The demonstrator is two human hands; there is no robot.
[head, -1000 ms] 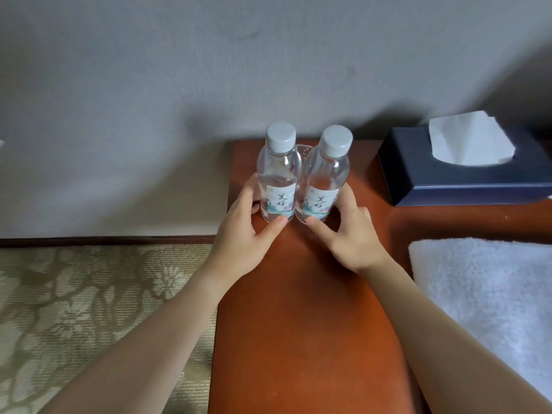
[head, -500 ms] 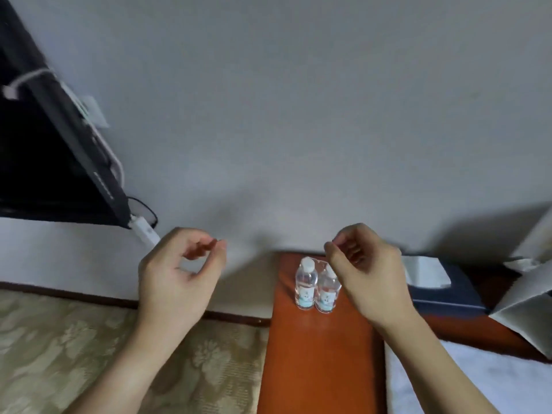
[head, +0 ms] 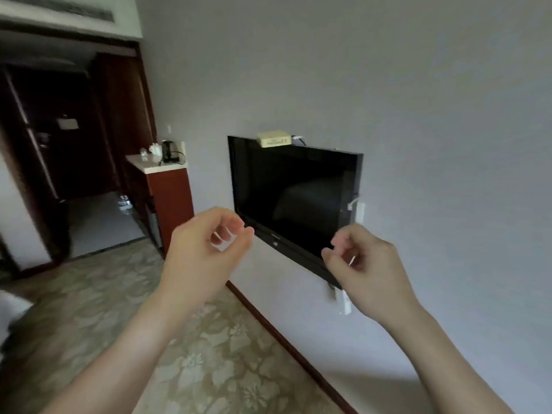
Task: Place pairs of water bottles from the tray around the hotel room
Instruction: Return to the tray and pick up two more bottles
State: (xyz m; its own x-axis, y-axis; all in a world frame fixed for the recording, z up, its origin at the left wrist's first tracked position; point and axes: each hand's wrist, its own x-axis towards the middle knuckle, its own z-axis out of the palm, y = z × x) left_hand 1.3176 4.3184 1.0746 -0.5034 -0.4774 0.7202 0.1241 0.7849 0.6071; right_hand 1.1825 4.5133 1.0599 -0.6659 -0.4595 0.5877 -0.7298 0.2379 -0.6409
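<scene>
No water bottle or tray can be made out with certainty in this view. My left hand is raised at centre, holding nothing, its fingers loosely curled and apart from the thumb. My right hand is raised to its right at about the same height, also holding nothing, with its fingers half curled. Both hands hover in front of the lower edge of a black wall-mounted television.
A cream box sits on top of the television. Further left, a wooden cabinet with a white counter carries a black kettle and small clear items. A dark entrance hall lies beyond. Floral carpet covers the floor.
Both hands let go of the two bottles on the brown desk and lifted away. The view swung left, so the desk, bottles and tissue box are out of sight.
</scene>
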